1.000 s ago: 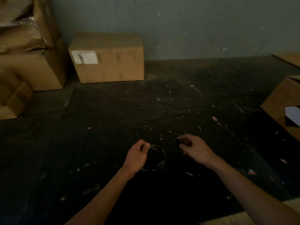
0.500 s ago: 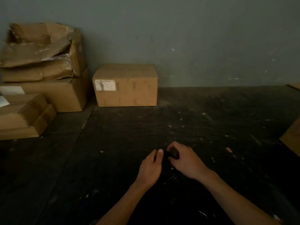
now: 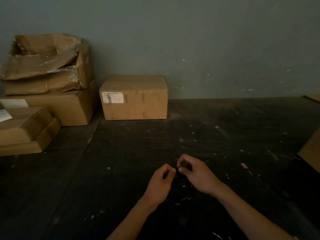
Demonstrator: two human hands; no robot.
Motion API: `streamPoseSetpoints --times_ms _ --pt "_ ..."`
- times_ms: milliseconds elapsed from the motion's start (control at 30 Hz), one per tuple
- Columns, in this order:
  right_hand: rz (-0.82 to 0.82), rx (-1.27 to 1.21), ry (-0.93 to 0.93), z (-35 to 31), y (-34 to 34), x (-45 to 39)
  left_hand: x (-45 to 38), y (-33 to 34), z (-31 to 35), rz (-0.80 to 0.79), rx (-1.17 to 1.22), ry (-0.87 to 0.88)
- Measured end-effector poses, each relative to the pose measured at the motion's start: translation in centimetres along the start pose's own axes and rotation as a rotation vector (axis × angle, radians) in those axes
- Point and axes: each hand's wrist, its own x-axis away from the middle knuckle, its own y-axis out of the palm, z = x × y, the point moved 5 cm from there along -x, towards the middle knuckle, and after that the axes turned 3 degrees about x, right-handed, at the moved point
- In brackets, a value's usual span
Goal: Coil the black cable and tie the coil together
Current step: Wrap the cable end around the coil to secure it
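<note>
Head view: dim scene, both bare hands low centre, over a dark scuffed floor (image 3: 225,135)
Left hand (image 3: 160,184): fingers curled, thumb and forefinger tips pinched on the top of the cable
Right hand (image 3: 197,174): fingers curled, thumb and forefinger pinched on the same spot, tips nearly touching those of the left
Cable (image 3: 183,196): black, looped into a coil, hanging below and between the two hands; only faint glints along the strands readable against the dark floor; number of turns not readable
Pinch point: small dark bit between the two thumbs, at the top of the coil; whether a tie or just cable, cannot tell
Coil and floor: contact not clear
Labelled box (image 3: 134,97): closed cardboard, white label on the front face, against the grey wall (image 3: 190,40), well apart from the hands
Crushed box (image 3: 46,61): torn cardboard, atop a larger box (image 3: 69,110) at far left
Flat boxes (image 3: 26,132): stacked at the left edge, just beside the larger box
Box corner (image 3: 311,153): cardboard, cut off by the right edge
Floor marks: pale flecks and scraps scattered around the hands
</note>
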Motion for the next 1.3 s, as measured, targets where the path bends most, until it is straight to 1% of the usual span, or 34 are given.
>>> streamPoseSetpoints --times_ms 133,300,367,400,467,533,600,667,733,867,967,1033,1133,1300 --pt "0.091 -0.017 -0.068 -0.7 0.0 0.2 0.3 0.2 -0.2 0.028 0.178 -0.126" --pt "0.205 -0.049 -0.145 -1.9 0.2 0.7 0.0 -0.6 1.0 0.088 0.263 -0.187" --pt "0.264 -0.102 -0.212 -2.8 0.0 1.1 -0.2 -1.2 1.0 0.132 0.302 -0.222" --pt "0.274 -0.14 -0.25 -3.2 -0.1 1.4 -0.2 -1.6 0.9 0.161 0.317 -0.238" --pt "0.242 -0.195 -0.292 -3.7 0.0 1.6 -0.3 -2.3 0.5 0.227 0.322 -0.247" --pt "0.171 -0.251 -0.238 -3.3 0.5 1.7 -0.5 -3.0 0.5 0.295 0.268 -0.197" --pt "0.076 -0.323 -0.107 -2.6 1.0 1.7 -0.7 -3.8 0.7 0.37 0.194 -0.105" --pt "0.011 -0.404 0.018 -2.2 1.4 1.7 -0.8 -4.4 1.3 0.41 0.093 -0.007" --pt "-0.002 -0.464 0.12 -2.0 1.6 1.7 -0.8 -4.8 1.8 0.417 -0.003 0.087" --pt "0.07 -0.525 0.276 -1.4 1.6 1.6 -0.3 -4.5 2.8 0.375 -0.197 0.267" --pt "0.085 -0.582 0.323 -1.2 1.6 1.4 -0.2 -4.0 2.9 0.327 -0.309 0.322" --pt "0.041 -0.592 0.335 -1.2 1.8 1.4 -0.2 -3.8 2.8 0.311 -0.373 0.343" --pt "-0.016 -0.537 0.335 -1.3 2.1 1.6 -0.2 -3.9 2.9 0.329 -0.44 0.38" --pt "0.069 -0.55 0.35 -1.3 1.7 1.5 -0.3 -3.8 3.4 0.347 -0.547 0.464"
